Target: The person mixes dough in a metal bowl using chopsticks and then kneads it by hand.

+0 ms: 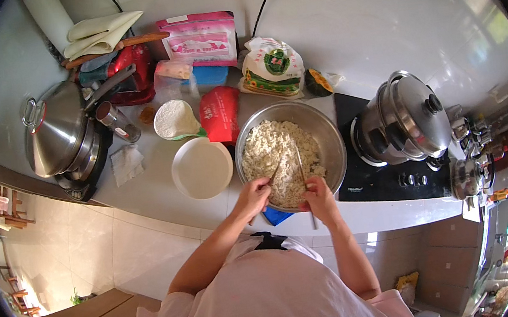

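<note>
In front of me a wide stainless steel mixing bowl [332, 149] holds a heap of crumbly, floury off-white mixture [275, 141]. My left hand [255, 197] grips a thin brown stick [277, 171], like a chopstick, over the near left rim, its tip in the mixture. At the near right, my right hand [320, 197] holds a second slender stick [301, 164], greyish in the light. That stick slants into the mixture too, and its back end juts out below the hand. A blue cloth or pad [277, 216] shows under the bowl's near edge.
Left of the bowl are a white round dish [202, 168], a container of flour [175, 119] and a red packet [220, 113]. Behind stand a printed bag [273, 68] and a cut pumpkin piece [319, 82]. On the right, a lidded steel pot [386, 130] occupies the black cooktop [366, 182].
</note>
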Demonstrator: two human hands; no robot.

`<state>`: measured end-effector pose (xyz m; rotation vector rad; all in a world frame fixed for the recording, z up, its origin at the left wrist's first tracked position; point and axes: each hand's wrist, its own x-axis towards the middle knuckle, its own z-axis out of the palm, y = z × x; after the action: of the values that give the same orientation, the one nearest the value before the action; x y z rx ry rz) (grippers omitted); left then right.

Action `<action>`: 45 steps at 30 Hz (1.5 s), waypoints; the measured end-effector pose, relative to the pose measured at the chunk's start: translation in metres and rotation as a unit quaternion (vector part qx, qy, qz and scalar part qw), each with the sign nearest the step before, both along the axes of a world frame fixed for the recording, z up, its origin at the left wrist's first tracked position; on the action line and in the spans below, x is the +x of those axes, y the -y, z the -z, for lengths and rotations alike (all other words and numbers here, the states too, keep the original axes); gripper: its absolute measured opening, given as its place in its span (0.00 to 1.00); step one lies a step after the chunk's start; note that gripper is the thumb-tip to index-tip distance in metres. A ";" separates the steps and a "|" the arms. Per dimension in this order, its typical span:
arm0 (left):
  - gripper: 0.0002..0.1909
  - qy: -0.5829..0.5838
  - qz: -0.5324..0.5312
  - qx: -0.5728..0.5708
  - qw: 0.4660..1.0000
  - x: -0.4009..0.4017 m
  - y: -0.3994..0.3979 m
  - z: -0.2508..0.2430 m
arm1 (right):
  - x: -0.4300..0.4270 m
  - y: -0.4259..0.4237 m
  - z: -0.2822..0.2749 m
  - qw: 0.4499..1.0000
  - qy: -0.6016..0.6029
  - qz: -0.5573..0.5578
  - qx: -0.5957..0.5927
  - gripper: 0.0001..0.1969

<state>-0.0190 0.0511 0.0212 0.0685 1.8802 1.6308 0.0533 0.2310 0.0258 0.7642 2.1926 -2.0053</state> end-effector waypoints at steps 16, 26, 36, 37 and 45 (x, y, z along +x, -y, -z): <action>0.16 -0.026 0.100 -0.066 0.993 -0.033 0.027 -0.006 | -0.027 -0.024 0.011 0.851 -0.008 -0.205 0.482 0.19; 0.15 -0.139 0.084 -0.125 0.979 -0.026 0.032 -0.012 | -0.005 -0.006 0.005 0.855 -0.061 -0.187 0.479 0.18; 0.16 -0.228 0.084 -0.159 0.957 -0.023 0.031 -0.002 | 0.000 -0.007 0.000 0.841 -0.078 -0.184 0.503 0.18; 0.15 -0.260 0.082 -0.166 0.948 -0.022 0.029 -0.002 | -0.005 -0.010 0.001 0.835 -0.027 -0.179 0.519 0.17; 0.13 -0.303 0.078 -0.197 0.929 -0.016 0.029 -0.013 | 0.005 -0.002 -0.026 0.864 -0.108 -0.153 0.466 0.15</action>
<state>-0.0349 0.0219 0.0344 0.5952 2.5560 1.1670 0.0587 0.2325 0.0522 0.1703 3.1532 -0.8269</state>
